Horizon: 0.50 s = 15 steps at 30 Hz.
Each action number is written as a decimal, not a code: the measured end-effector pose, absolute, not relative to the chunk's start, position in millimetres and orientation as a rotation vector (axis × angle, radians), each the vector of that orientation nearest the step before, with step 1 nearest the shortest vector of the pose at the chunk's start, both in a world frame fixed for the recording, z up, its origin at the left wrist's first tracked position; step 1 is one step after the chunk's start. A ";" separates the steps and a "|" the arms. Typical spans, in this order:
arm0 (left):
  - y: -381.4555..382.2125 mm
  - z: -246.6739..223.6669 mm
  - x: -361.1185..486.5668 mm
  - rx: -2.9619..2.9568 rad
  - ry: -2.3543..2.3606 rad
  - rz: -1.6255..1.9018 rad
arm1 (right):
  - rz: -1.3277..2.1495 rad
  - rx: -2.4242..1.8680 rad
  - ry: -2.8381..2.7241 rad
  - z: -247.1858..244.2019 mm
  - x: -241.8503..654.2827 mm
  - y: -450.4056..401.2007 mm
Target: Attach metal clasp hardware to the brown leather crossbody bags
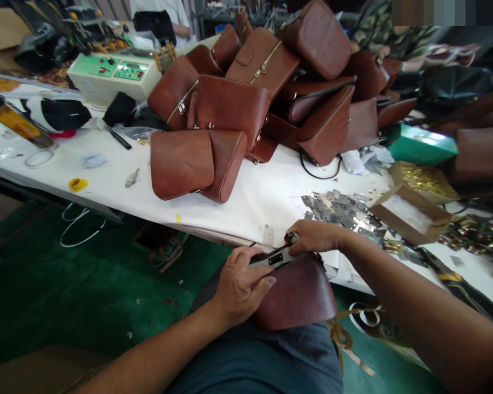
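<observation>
A brown leather bag (298, 301) rests on my lap by the table edge, its opening turned up toward me. My left hand (240, 287) grips its left side, fingers and thumb around the rim. At the opening shows a pale strip with a small dark rectangular fitting (275, 259). My right hand (314, 237) is closed at the far right side of that opening. From its fingertips pokes a small dark object (291, 237), too little seen to name.
Many brown leather bags (234, 104) are piled on the white table (267, 194). Flat metal plates (345, 208), a cardboard box (411, 213) and pliers (460, 284) lie to the right. A control box (113, 79) and yellow tape roll (78, 184) are left.
</observation>
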<state>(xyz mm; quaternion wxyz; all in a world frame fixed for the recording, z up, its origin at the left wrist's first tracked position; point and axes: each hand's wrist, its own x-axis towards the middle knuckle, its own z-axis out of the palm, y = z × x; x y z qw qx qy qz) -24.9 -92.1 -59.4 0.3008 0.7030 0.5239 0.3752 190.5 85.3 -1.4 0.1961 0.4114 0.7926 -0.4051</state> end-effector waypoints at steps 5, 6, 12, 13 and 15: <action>-83.4 -76.8 -27.9 1.027 1.448 0.957 | -1.060 1.038 2.227 0.2 179.1 87.4; -78.6 -79.6 -28.2 0.941 1.449 0.922 | -1.053 1.023 2.225 0.5 176.7 87.6; -48.5 -87.6 -23.1 1.014 1.273 0.486 | -1.005 1.035 2.259 3.6 169.8 89.5; -46.2 -89.6 -20.7 1.046 1.266 0.484 | -0.984 1.078 2.284 6.0 170.7 87.4; -44.7 -94.9 -16.1 1.070 1.285 0.517 | -0.954 1.304 2.430 13.2 173.7 77.1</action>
